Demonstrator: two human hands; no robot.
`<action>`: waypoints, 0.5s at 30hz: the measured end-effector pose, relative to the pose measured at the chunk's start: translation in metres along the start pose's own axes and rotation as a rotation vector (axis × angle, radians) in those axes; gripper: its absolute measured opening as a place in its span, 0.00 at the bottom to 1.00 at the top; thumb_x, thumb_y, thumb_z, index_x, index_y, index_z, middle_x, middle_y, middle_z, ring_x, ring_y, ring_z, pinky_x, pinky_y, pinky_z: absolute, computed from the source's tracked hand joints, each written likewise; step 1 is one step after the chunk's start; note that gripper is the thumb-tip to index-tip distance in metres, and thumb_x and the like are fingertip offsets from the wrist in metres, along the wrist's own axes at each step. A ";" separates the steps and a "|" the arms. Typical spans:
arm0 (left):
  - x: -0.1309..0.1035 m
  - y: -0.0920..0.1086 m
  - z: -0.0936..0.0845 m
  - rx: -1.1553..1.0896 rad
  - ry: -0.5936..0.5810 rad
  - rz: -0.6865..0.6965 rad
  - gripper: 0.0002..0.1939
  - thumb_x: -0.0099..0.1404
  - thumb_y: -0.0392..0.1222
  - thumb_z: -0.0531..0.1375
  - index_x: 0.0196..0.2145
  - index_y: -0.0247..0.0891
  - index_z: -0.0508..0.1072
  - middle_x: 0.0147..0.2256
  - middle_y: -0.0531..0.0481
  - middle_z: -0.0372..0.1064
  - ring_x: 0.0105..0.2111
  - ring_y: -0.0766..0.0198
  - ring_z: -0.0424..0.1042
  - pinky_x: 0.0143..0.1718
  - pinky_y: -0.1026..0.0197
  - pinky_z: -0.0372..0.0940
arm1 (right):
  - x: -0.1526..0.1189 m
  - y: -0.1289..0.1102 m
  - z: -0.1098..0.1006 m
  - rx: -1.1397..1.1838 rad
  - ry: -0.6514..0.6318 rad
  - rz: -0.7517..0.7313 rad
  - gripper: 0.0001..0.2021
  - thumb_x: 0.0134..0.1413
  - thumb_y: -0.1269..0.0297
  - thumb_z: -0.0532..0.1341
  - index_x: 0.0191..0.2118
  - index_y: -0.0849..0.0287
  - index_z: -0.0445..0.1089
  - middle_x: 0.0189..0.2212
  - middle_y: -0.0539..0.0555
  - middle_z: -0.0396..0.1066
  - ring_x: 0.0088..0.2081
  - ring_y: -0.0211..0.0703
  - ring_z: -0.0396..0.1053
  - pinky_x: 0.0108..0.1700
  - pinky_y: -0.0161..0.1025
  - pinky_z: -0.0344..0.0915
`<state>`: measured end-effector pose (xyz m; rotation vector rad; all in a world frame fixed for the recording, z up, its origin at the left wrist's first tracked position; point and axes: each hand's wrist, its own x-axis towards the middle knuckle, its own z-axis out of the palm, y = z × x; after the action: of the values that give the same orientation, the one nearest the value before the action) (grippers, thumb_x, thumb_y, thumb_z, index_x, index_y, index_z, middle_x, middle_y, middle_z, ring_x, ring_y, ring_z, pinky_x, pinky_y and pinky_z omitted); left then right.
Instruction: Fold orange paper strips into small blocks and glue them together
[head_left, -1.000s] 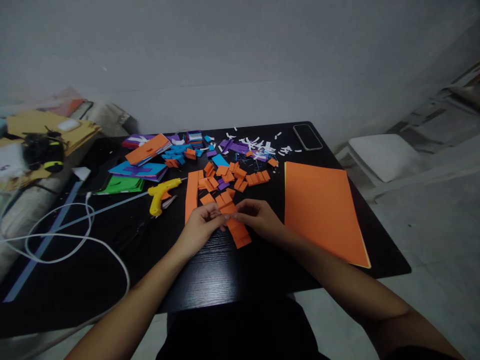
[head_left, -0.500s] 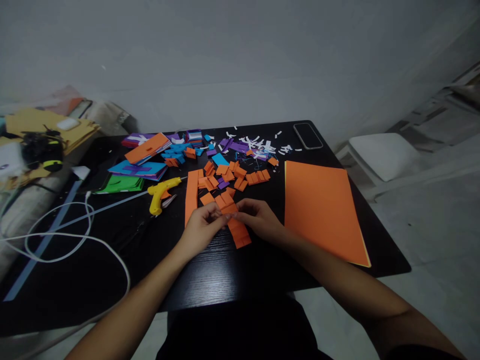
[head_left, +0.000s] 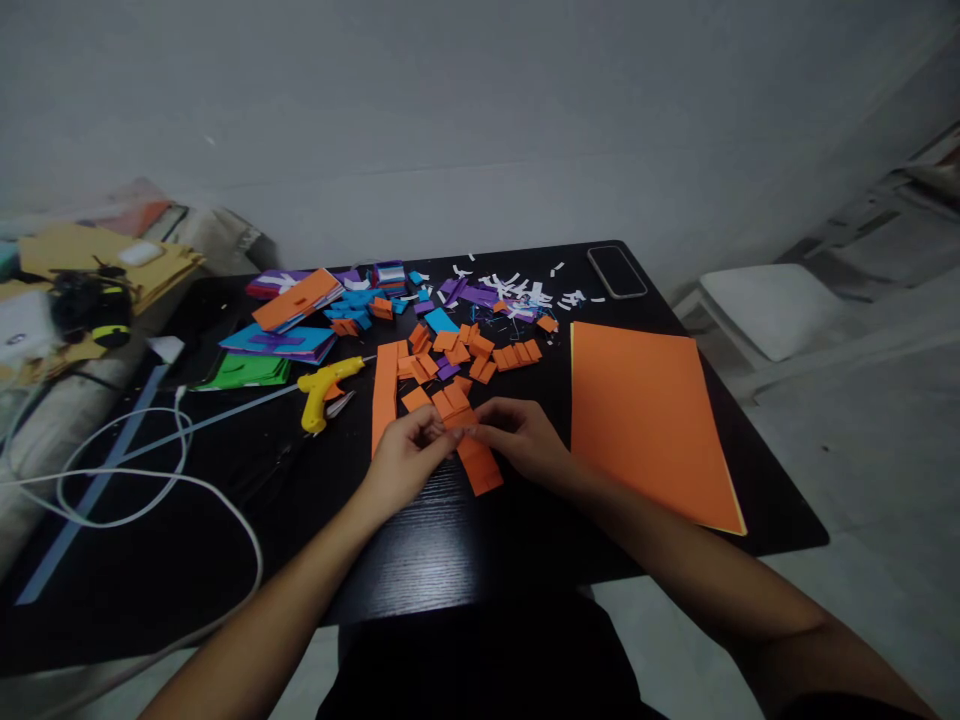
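Note:
An orange paper strip (head_left: 480, 466) with fold lines slants between both hands above the black table (head_left: 420, 570). My left hand (head_left: 411, 446) is closed on its left edge, thumb and fingers pinched. On the right edge my right hand (head_left: 517, 436) pinches the same strip, its thumb meeting the left thumb near the strip's middle. Just beyond the hands lie many small folded orange pieces (head_left: 480, 345), with a purple piece (head_left: 447, 369) among them. A longer orange strip (head_left: 385, 395) lies left of these pieces.
A yellow glue gun (head_left: 322, 388) lies left of the strips, near scissors (head_left: 274, 470) and white cables (head_left: 247, 530). Large orange sheets (head_left: 649, 425) are at the right, a phone (head_left: 616, 272) behind them. Paper stacks (head_left: 277, 340) and white scraps (head_left: 517, 290) lie at the back.
The view has shifted very slightly. Both hands keep their pinch on the orange strip, with no clear movement.

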<state>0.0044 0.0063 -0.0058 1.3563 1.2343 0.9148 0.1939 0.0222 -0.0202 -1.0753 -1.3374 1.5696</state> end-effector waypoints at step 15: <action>0.001 0.004 -0.002 -0.026 0.004 0.002 0.15 0.60 0.49 0.67 0.25 0.39 0.69 0.21 0.56 0.67 0.22 0.68 0.64 0.26 0.66 0.59 | 0.000 -0.001 -0.001 -0.057 0.047 -0.013 0.07 0.51 0.60 0.67 0.31 0.58 0.79 0.29 0.50 0.78 0.32 0.41 0.71 0.38 0.38 0.66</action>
<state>0.0034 0.0078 -0.0012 1.3360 1.2199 0.9326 0.1948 0.0226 -0.0197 -1.1297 -1.3622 1.4955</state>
